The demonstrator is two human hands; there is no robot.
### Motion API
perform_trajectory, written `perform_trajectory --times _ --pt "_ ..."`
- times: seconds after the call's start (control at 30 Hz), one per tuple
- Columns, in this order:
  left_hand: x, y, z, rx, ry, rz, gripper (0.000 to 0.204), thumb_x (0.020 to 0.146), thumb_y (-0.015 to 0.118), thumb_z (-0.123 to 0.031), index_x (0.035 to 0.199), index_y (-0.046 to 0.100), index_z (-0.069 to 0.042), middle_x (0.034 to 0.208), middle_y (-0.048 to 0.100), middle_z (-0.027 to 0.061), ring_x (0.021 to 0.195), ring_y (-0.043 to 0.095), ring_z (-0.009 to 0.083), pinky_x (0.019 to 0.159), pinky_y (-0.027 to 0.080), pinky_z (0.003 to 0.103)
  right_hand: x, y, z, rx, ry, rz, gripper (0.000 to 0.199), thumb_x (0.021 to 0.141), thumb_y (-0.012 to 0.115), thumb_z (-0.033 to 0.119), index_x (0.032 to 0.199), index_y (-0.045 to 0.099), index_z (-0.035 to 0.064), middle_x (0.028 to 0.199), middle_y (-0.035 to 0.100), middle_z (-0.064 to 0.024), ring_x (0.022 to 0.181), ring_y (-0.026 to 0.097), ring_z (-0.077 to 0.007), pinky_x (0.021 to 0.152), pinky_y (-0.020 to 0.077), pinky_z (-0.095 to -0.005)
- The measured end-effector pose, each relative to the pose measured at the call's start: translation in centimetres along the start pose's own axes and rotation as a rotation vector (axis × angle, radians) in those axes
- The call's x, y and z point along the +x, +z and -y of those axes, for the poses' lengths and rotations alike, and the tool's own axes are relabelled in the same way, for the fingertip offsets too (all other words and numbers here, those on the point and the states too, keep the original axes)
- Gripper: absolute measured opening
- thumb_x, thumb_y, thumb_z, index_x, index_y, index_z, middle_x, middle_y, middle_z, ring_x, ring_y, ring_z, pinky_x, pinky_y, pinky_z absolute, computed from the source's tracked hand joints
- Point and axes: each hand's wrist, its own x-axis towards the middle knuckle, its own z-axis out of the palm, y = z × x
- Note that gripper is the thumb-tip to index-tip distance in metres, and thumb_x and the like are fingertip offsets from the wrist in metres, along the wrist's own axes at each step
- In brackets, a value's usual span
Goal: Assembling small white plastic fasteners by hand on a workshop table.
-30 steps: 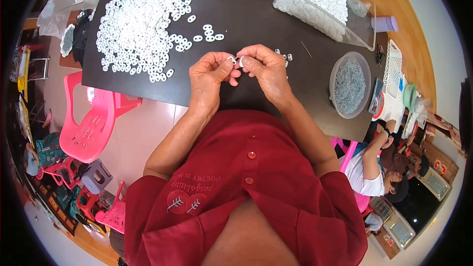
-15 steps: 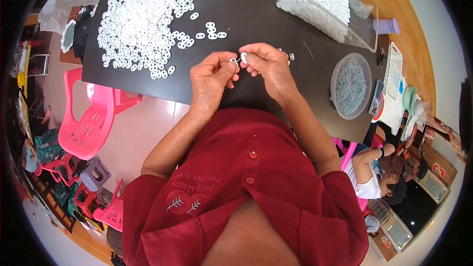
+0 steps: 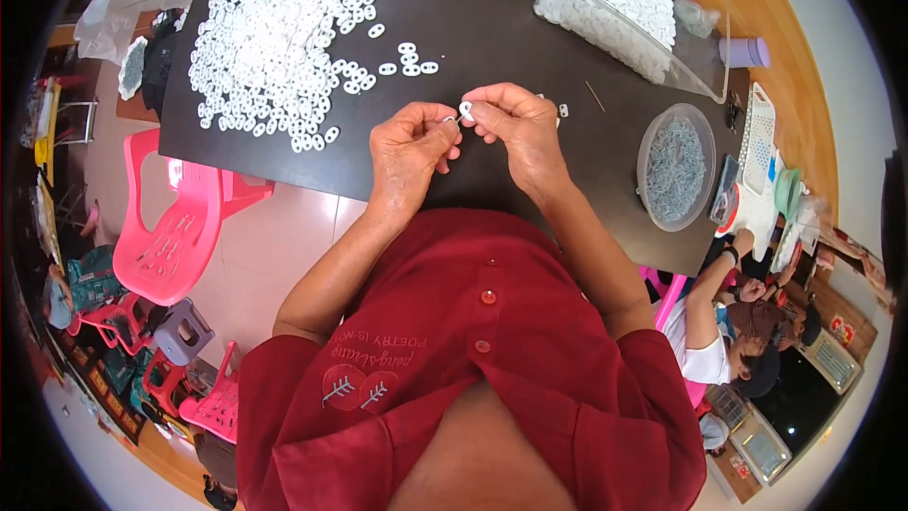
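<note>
Above the table's near edge, my two hands meet fingertip to fingertip. My left hand pinches a small white plastic piece, mostly hidden by the thumb and fingers. Between thumb and forefinger, my right hand grips a white oval plastic piece. A thin metal pin seems to run between the two pieces; its ends are hidden. Ahead and to the left lies a big heap of white two-hole oval pieces, with several loose ones beside it. A few small white pieces rest just past my right hand.
On the dark table, a round clear bowl of thin metal pins stands at right. A clear bin of white pieces is at far right, near a purple cup. A thin stick lies between. Pink chair at left; a co-worker at right.
My hands keep nearly the same place, with the fingertips and the pieces slightly shifted. At the right, the co-worker's forearm has swung up toward the table.
</note>
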Motion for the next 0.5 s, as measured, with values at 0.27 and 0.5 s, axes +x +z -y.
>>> perform_trajectory --times 0.27,0.5 --pt "-0.02 -0.06 0.32 0.041 0.014 0.0 0.007 0.083 0.058 -0.003 0.086 0.061 0.003 0.068 0.059 0.0036 0.054 0.053 0.0057 0.043 0.042 0.018 -0.04 0.24 -0.31 -0.047 -0.033 -0.028 0.012 0.082 0.062 0.008 0.092 0.065 0.0015 0.077 0.064 -0.0024 0.067 0.057 -0.0061 0.058 0.042 -0.019" --pt "-0.11 -0.16 0.46 0.04 0.03 -0.015 0.007 0.083 0.057 -0.002 0.084 0.061 0.003 0.067 0.059 0.0032 0.054 0.053 0.0055 0.042 0.041 0.018 -0.18 0.36 -0.55 -0.059 -0.037 -0.029 0.012 0.082 0.062 0.008 0.092 0.065 0.0011 0.077 0.064 -0.0027 0.067 0.056 -0.0059 0.057 0.0416 -0.0188"
